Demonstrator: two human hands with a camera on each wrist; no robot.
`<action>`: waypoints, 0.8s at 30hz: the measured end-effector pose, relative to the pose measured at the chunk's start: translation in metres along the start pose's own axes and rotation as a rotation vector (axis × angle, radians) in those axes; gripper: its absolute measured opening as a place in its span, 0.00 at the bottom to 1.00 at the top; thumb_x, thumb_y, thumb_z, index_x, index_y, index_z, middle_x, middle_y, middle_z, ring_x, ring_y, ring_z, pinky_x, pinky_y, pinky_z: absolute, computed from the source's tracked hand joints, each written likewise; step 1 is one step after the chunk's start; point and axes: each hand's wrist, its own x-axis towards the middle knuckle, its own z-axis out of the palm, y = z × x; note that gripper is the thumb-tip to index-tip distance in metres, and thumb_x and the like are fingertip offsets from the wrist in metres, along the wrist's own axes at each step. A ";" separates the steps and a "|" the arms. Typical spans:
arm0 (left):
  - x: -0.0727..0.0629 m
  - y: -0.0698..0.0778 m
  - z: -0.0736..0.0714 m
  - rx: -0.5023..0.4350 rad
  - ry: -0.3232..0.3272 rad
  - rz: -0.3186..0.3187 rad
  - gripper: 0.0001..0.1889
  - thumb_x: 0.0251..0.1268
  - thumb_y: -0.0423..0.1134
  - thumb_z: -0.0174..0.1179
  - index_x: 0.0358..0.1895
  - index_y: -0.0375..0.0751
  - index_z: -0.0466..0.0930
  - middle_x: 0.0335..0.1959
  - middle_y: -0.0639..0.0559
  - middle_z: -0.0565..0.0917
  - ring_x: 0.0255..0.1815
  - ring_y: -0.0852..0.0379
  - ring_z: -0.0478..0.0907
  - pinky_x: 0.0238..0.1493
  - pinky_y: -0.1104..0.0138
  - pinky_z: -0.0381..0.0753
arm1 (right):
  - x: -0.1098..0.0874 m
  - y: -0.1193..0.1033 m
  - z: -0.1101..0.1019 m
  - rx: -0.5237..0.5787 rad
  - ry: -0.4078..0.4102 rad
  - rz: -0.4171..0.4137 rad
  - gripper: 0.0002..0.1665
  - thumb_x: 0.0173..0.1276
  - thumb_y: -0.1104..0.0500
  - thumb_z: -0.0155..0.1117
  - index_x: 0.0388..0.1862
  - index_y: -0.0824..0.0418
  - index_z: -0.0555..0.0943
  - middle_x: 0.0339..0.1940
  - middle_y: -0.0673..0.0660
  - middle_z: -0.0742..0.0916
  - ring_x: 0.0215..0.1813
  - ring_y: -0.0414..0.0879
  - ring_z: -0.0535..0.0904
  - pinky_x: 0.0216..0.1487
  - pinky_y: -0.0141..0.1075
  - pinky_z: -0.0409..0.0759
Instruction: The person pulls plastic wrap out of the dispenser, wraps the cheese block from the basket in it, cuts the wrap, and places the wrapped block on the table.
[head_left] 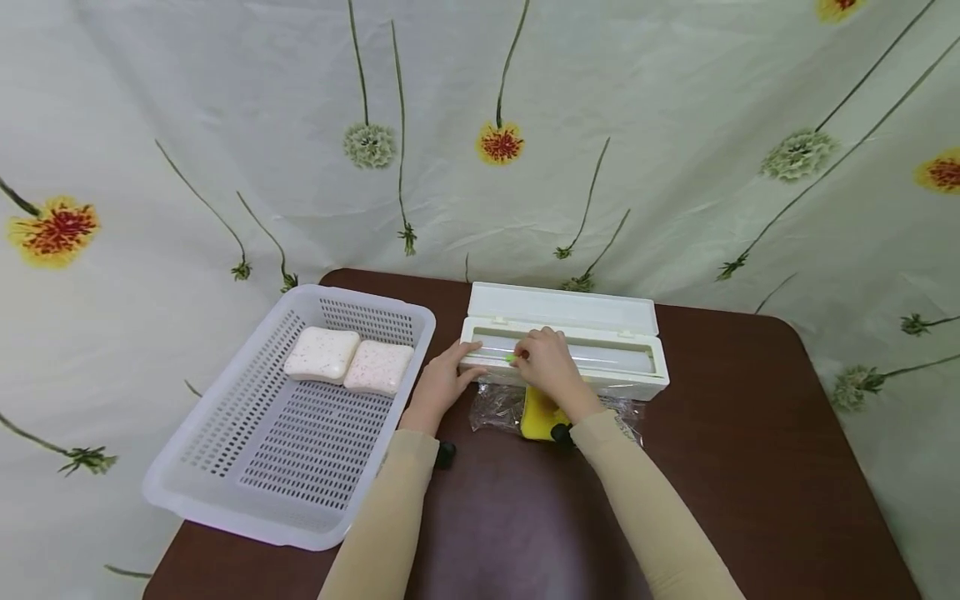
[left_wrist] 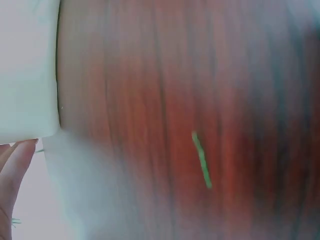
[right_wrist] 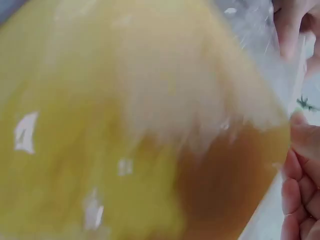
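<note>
A white cling film dispenser (head_left: pixel 633 388) stands on the table, its lid (head_left: pixel 562 308) tipped back and a film roll (head_left: pixel 611 358) inside. My left hand (head_left: pixel 437 385) grips its left end, thumb at the front and fingers over the top. With curled fingers my right hand (head_left: pixel 553 367) pinches a small green slider (head_left: pixel 512 358) on the front edge, left of the middle. Clear film (head_left: pixel 495 407) hangs out in front, over or around a yellow block (head_left: pixel 536 418); my right wrist partly hides it. In the right wrist view the yellow block (right_wrist: pixel 140 165) looms close and blurred under shiny film.
Left of the dispenser is a white plastic basket (head_left: pixel 429 321) with perforated sides. Two pale speckled blocks, a left one (head_left: pixel 322 353) and a right one (head_left: pixel 378 367), lie at its back. A flowered curtain (head_left: pixel 300 83) hangs behind the dark brown table (head_left: pixel 750 467).
</note>
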 end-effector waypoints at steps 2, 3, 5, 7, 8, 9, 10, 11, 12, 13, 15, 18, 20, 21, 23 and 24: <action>0.000 0.000 -0.002 -0.009 -0.011 -0.006 0.27 0.64 0.49 0.64 0.66 0.54 0.75 0.70 0.38 0.71 0.62 0.39 0.77 0.59 0.48 0.78 | -0.008 0.012 -0.006 -0.003 -0.007 0.015 0.07 0.64 0.55 0.71 0.35 0.58 0.88 0.33 0.53 0.85 0.38 0.49 0.74 0.44 0.42 0.69; 0.000 0.000 -0.002 -0.009 -0.015 -0.004 0.27 0.64 0.49 0.64 0.66 0.54 0.75 0.70 0.38 0.71 0.63 0.39 0.76 0.60 0.48 0.78 | -0.012 0.018 -0.009 -0.003 -0.007 0.022 0.07 0.64 0.55 0.71 0.35 0.58 0.88 0.32 0.53 0.85 0.38 0.49 0.74 0.44 0.42 0.68; 0.000 0.000 -0.002 -0.017 -0.022 0.001 0.27 0.64 0.49 0.63 0.67 0.53 0.74 0.70 0.38 0.71 0.65 0.39 0.75 0.61 0.48 0.77 | -0.020 0.029 -0.016 0.001 0.006 0.033 0.06 0.64 0.57 0.71 0.34 0.59 0.87 0.32 0.53 0.84 0.38 0.50 0.74 0.44 0.43 0.69; 0.001 -0.001 -0.001 -0.021 -0.023 0.001 0.27 0.64 0.50 0.63 0.67 0.54 0.74 0.71 0.39 0.71 0.66 0.39 0.74 0.62 0.48 0.76 | -0.029 0.041 -0.021 0.000 0.028 0.042 0.05 0.63 0.58 0.72 0.33 0.59 0.87 0.31 0.54 0.84 0.37 0.50 0.73 0.43 0.44 0.69; 0.001 -0.002 -0.001 -0.021 -0.021 0.001 0.27 0.65 0.50 0.62 0.68 0.54 0.74 0.71 0.39 0.71 0.67 0.39 0.73 0.62 0.48 0.75 | -0.033 0.047 -0.023 -0.003 0.039 0.042 0.05 0.63 0.58 0.72 0.33 0.60 0.87 0.31 0.54 0.84 0.37 0.50 0.73 0.43 0.45 0.69; 0.001 -0.002 0.000 -0.019 -0.018 -0.001 0.27 0.64 0.50 0.62 0.68 0.54 0.73 0.71 0.39 0.71 0.67 0.39 0.73 0.63 0.48 0.75 | -0.038 0.053 -0.025 -0.004 0.045 0.042 0.05 0.63 0.59 0.72 0.33 0.60 0.87 0.31 0.54 0.84 0.37 0.51 0.74 0.43 0.45 0.69; 0.001 -0.003 0.000 -0.017 -0.017 -0.004 0.28 0.64 0.51 0.62 0.68 0.54 0.73 0.71 0.39 0.70 0.67 0.39 0.72 0.63 0.48 0.75 | -0.042 0.059 -0.027 -0.009 0.054 0.038 0.05 0.63 0.59 0.72 0.33 0.60 0.87 0.31 0.55 0.84 0.37 0.51 0.74 0.43 0.46 0.70; 0.001 -0.003 0.000 -0.020 -0.013 -0.006 0.27 0.65 0.51 0.62 0.68 0.55 0.73 0.71 0.39 0.70 0.68 0.39 0.72 0.63 0.47 0.74 | -0.046 0.065 -0.029 -0.014 0.065 0.034 0.05 0.63 0.59 0.72 0.34 0.61 0.87 0.31 0.56 0.84 0.37 0.52 0.74 0.43 0.47 0.70; 0.002 -0.003 0.001 -0.021 -0.012 -0.005 0.27 0.65 0.51 0.62 0.68 0.54 0.73 0.71 0.39 0.70 0.68 0.39 0.72 0.63 0.47 0.74 | -0.050 0.072 -0.030 -0.029 0.080 0.032 0.05 0.63 0.59 0.72 0.34 0.61 0.87 0.32 0.56 0.84 0.37 0.52 0.74 0.43 0.47 0.70; 0.001 -0.003 0.000 -0.022 -0.012 -0.007 0.28 0.65 0.51 0.62 0.68 0.55 0.73 0.71 0.39 0.70 0.68 0.39 0.71 0.64 0.47 0.74 | -0.054 0.078 -0.032 -0.045 0.098 0.031 0.05 0.62 0.60 0.72 0.34 0.61 0.87 0.32 0.56 0.84 0.37 0.53 0.74 0.42 0.48 0.71; 0.001 -0.003 0.000 -0.029 -0.012 -0.013 0.28 0.65 0.51 0.62 0.68 0.55 0.73 0.72 0.38 0.69 0.68 0.39 0.72 0.62 0.47 0.75 | -0.063 0.091 -0.034 -0.077 0.140 0.046 0.05 0.60 0.61 0.73 0.32 0.62 0.86 0.32 0.57 0.85 0.37 0.54 0.74 0.42 0.48 0.70; 0.000 -0.001 -0.001 -0.041 -0.019 -0.021 0.27 0.66 0.50 0.62 0.69 0.55 0.72 0.73 0.38 0.67 0.65 0.39 0.75 0.58 0.47 0.78 | -0.074 0.108 -0.037 -0.114 0.183 0.058 0.05 0.58 0.63 0.75 0.31 0.63 0.86 0.32 0.58 0.86 0.37 0.54 0.74 0.41 0.48 0.68; 0.000 0.000 0.000 -0.051 -0.022 -0.028 0.27 0.66 0.50 0.61 0.69 0.55 0.72 0.73 0.38 0.67 0.64 0.38 0.75 0.57 0.47 0.78 | -0.080 0.115 -0.038 -0.124 0.188 0.049 0.05 0.58 0.63 0.75 0.32 0.63 0.86 0.33 0.58 0.86 0.37 0.54 0.74 0.41 0.47 0.67; 0.000 0.001 0.000 -0.052 -0.023 -0.026 0.27 0.66 0.49 0.61 0.69 0.55 0.72 0.73 0.38 0.67 0.63 0.38 0.76 0.58 0.47 0.78 | -0.081 0.117 -0.039 -0.126 0.189 0.037 0.06 0.58 0.63 0.74 0.33 0.63 0.86 0.34 0.58 0.86 0.38 0.55 0.74 0.40 0.47 0.66; 0.000 0.002 0.002 -0.055 -0.025 -0.023 0.27 0.67 0.49 0.61 0.69 0.54 0.72 0.73 0.38 0.67 0.64 0.38 0.75 0.59 0.46 0.77 | -0.084 0.121 -0.039 -0.133 0.185 0.020 0.06 0.59 0.63 0.74 0.33 0.63 0.86 0.35 0.59 0.86 0.38 0.55 0.74 0.41 0.47 0.66; 0.000 0.003 0.003 -0.056 -0.023 -0.022 0.27 0.67 0.49 0.61 0.69 0.54 0.72 0.73 0.38 0.67 0.65 0.37 0.74 0.60 0.46 0.76 | -0.085 0.122 -0.040 -0.136 0.191 0.017 0.06 0.59 0.63 0.74 0.33 0.64 0.86 0.36 0.59 0.86 0.38 0.55 0.74 0.41 0.47 0.66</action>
